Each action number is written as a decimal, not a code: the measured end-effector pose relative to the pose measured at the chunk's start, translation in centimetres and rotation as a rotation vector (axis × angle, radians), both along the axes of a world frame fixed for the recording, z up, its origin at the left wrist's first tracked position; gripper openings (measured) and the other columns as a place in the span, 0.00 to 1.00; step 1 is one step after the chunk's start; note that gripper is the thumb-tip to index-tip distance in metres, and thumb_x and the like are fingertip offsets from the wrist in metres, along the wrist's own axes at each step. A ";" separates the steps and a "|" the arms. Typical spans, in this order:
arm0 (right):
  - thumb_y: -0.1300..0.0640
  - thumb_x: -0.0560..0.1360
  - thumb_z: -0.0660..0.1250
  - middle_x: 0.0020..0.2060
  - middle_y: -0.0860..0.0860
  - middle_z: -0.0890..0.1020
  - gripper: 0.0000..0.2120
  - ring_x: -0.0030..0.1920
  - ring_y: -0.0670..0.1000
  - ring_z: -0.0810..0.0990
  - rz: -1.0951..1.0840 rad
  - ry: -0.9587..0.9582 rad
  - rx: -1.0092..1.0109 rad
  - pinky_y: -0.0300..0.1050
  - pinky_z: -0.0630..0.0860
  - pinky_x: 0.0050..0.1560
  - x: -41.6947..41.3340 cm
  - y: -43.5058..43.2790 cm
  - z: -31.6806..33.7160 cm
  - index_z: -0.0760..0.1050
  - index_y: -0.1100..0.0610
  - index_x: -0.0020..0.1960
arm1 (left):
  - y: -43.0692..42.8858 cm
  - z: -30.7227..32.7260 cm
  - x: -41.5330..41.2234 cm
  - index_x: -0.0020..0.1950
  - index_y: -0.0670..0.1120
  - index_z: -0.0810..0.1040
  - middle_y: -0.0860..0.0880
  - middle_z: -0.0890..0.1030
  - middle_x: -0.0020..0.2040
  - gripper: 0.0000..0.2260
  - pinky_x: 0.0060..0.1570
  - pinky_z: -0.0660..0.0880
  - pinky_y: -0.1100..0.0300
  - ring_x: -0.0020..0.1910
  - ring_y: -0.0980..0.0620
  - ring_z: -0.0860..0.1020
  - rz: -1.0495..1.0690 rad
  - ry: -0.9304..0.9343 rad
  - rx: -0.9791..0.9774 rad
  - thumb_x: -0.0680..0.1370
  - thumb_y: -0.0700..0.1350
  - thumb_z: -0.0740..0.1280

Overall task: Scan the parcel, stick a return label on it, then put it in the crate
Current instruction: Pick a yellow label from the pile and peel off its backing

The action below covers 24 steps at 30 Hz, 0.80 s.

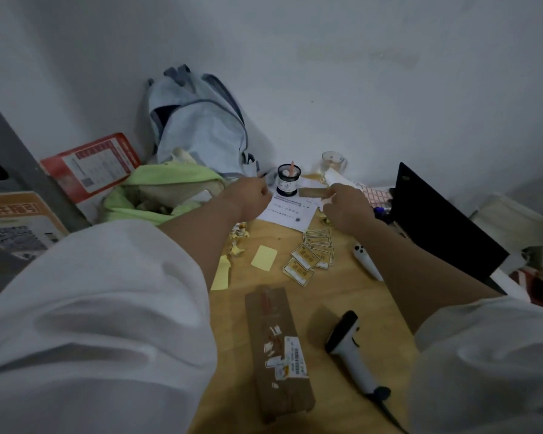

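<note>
At a cluttered wooden table [351, 296], a person in white sleeves reaches both arms toward the far edge, with the labelling step of a parcel return apparently in hand. At far left, printed cartons lean by a grey post, and a pale blue backpack [198, 120] slumps against the wall above a green cloth bag [157, 195]. The left hand [248, 198] hovers over a white printed sheet [290, 211] near a small dark jar [288, 180], its fingers curled in; whether they pinch anything cannot be told from this angle. Nearer the camera, yellow backing strips [264, 257] and torn scraps lie beside a loose fan of return labels [311, 255]. The parcel [276, 352], a long brown box bearing a barcode sticker, lies flat at the near edge, untouched by either hand, with the handheld scanner [355, 352] just to its right, lying on the table. The right hand [345, 205] is closed on a small piece of white paper, perhaps a label or its backing, though that is too small to confirm. A black laptop [436, 227] stands open at far right. No crate is clearly in view. The next move likely calls for bringing a peeled label back to the parcel and pressing it flat, clear of the barcode.
</note>
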State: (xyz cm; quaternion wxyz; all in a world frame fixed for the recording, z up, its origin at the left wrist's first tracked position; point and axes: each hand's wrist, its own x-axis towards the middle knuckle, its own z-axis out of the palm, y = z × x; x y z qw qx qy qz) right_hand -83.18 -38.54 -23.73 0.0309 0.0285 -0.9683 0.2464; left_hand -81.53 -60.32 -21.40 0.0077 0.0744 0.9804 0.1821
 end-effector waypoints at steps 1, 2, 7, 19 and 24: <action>0.60 0.72 0.63 0.54 0.58 0.80 0.16 0.49 0.56 0.79 -0.012 -0.023 0.002 0.44 0.72 0.44 -0.5 0.4 -0.6 0.75 0.57 0.60 | 0.3 -0.7 -0.6 0.39 0.43 0.75 0.38 0.81 0.46 0.13 0.49 0.75 0.50 0.49 0.40 0.78 0.002 -0.013 0.007 0.79 0.47 0.57; 0.60 0.73 0.64 0.55 0.58 0.80 0.15 0.48 0.55 0.78 -0.019 -0.050 -0.004 0.43 0.72 0.44 -1.1 0.7 -1.3 0.75 0.57 0.60 | 0.7 -1.4 -1.2 0.46 0.42 0.78 0.39 0.81 0.50 0.13 0.49 0.75 0.51 0.50 0.41 0.78 0.007 -0.032 0.010 0.79 0.48 0.58; 0.57 0.74 0.63 0.55 0.54 0.81 0.14 0.42 0.49 0.73 0.001 -0.143 0.021 0.37 0.65 0.31 -4.4 2.0 -4.9 0.76 0.54 0.59 | 2.2 -5.5 -4.5 0.60 0.43 0.77 0.42 0.78 0.60 0.14 0.54 0.74 0.52 0.56 0.43 0.77 0.016 -0.156 0.032 0.78 0.47 0.60; 0.60 0.73 0.64 0.51 0.56 0.81 0.14 0.37 0.52 0.78 -0.055 -0.436 -0.078 0.42 0.73 0.36 -9.0 3.4 -15.4 0.77 0.57 0.58 | 5.4 -16.6 -10.5 0.61 0.44 0.76 0.43 0.78 0.60 0.14 0.51 0.72 0.56 0.56 0.44 0.76 0.004 -0.418 0.087 0.76 0.43 0.62; 0.60 0.74 0.63 0.53 0.57 0.83 0.12 0.50 0.57 0.81 -0.065 -0.528 -0.013 0.48 0.78 0.48 -9.4 3.1 -18.6 0.80 0.60 0.53 | 6.8 -20.5 -11.0 0.60 0.45 0.77 0.43 0.78 0.60 0.14 0.55 0.74 0.53 0.57 0.44 0.76 0.028 -0.504 0.100 0.76 0.42 0.61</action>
